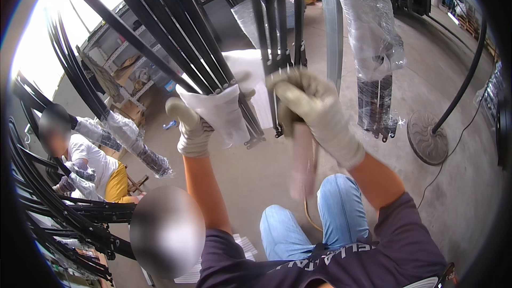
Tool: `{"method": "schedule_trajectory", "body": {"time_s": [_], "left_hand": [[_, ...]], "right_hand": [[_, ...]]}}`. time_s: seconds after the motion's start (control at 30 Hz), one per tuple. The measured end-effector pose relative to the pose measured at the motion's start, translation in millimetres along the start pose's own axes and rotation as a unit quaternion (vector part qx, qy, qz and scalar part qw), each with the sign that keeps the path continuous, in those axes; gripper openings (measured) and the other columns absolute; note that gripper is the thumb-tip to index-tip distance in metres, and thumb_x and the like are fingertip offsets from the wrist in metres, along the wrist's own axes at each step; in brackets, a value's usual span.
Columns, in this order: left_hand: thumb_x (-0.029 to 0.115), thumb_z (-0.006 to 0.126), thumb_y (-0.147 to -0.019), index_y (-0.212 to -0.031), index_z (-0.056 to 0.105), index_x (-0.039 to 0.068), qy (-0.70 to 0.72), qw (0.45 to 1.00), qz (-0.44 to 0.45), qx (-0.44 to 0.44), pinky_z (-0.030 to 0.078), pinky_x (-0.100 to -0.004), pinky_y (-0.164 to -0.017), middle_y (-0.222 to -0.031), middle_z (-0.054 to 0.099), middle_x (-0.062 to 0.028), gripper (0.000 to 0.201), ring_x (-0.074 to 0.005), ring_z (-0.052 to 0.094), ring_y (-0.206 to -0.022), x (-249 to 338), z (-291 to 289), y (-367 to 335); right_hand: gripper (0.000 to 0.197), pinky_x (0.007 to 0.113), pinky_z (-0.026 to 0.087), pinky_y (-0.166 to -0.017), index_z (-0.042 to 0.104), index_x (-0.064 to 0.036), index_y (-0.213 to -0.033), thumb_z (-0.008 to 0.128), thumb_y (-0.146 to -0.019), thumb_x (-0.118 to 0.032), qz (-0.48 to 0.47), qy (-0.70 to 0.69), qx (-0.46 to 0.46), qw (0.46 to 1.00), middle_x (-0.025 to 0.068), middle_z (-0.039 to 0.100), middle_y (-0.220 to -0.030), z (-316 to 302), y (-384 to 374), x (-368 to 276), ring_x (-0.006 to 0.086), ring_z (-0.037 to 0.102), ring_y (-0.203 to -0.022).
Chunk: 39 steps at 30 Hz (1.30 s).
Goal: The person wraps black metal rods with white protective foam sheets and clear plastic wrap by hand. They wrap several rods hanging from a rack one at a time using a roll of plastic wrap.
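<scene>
My left hand (193,130), in a pale work glove, grips a white foam sleeve (210,108) wrapped round the lower ends of several black metal bars (178,37). Its thumb stands up on the near side; blurred glove fingertips show past the sleeve's far side. My gloved right hand (316,111) is closed beside the joined ends of a second bundle of black bars (276,26). Under this hand a long pinkish thing (304,162), smeared by motion, points down with a thin cord at its bottom end. What the right fingers hold is hidden.
Plastic-wrapped bundles (373,48) stand beside a grey post (332,26). A round base with a curved pole (429,136) is at the right, a cord near it. At the left are a co-worker in yellow shorts (116,181), black bars (69,210) and shelves (125,64).
</scene>
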<state>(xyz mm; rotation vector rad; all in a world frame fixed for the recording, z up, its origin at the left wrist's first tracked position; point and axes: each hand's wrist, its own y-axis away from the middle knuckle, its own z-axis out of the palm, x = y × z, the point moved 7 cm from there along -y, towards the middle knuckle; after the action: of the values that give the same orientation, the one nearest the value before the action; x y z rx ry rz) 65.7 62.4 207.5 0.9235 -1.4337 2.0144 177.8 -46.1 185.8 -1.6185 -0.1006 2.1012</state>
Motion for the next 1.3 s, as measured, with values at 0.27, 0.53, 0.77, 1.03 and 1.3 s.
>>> {"method": "schedule_trajectory", "body": {"time_s": [0.27,0.53,0.77,1.03,1.3], "left_hand": [[0.019,0.062,-0.079,-0.102,0.054,0.002,-0.135,0.984,-0.016,0.112,0.049,-0.0238,-0.068,-0.096,0.057,-0.005,0.03,-0.0143,0.057,-0.081,-30,-110,44],[0.015,0.061,-0.079,-0.106,0.051,0.002,-0.021,0.982,-0.055,0.18,0.046,-0.0247,-0.076,-0.104,0.054,-0.007,0.032,-0.0165,0.054,-0.089,-26,-193,71],[0.014,0.062,-0.077,-0.108,0.049,0.002,-0.058,0.972,-0.052,0.223,0.046,-0.0255,-0.076,-0.104,0.053,-0.0069,0.035,-0.0162,0.053,-0.089,-17,-209,109],[0.012,0.063,-0.074,-0.109,0.047,0.003,-0.109,0.978,-0.029,0.178,0.045,-0.0265,-0.076,-0.104,0.052,-0.0067,0.039,-0.0159,0.052,-0.089,-11,-188,114],[0.01,0.065,-0.072,-0.111,0.045,0.003,-0.206,0.973,0.009,0.099,0.044,-0.0274,-0.075,-0.104,0.051,-0.0066,0.044,-0.0156,0.05,-0.09,17,-193,106]], "right_hand": [[0.021,0.022,0.045,-0.04,0.06,-0.0044,-0.087,0.057,-0.082,-0.025,0.431,-0.134,0.116,0.885,0.0056,0.057,-0.06,-45,195,213,0.0133,0.053,-0.044],[0.033,0.027,0.044,-0.063,0.059,-0.0011,-0.08,0.06,-0.078,-0.035,0.452,-0.078,-0.219,0.861,0.0027,0.057,-0.069,-39,252,267,0.0109,0.053,-0.067],[0.038,0.036,0.044,-0.065,0.056,-0.0028,-0.079,0.06,-0.072,-0.04,0.342,0.455,0.167,0.805,0.0174,0.057,-0.085,-105,188,420,0.028,0.055,-0.072],[0.035,0.042,0.037,-0.088,0.053,-0.0075,-0.105,0.055,-0.075,-0.025,0.361,0.609,-0.217,0.673,0.0193,0.045,-0.112,-42,280,542,0.0336,0.042,-0.108],[0.015,0.029,0.046,-0.056,0.061,-0.0003,-0.084,0.055,-0.071,0.002,-0.225,0.157,-0.144,0.951,0.0122,0.061,-0.074,68,52,56,0.0216,0.06,-0.064]]}}
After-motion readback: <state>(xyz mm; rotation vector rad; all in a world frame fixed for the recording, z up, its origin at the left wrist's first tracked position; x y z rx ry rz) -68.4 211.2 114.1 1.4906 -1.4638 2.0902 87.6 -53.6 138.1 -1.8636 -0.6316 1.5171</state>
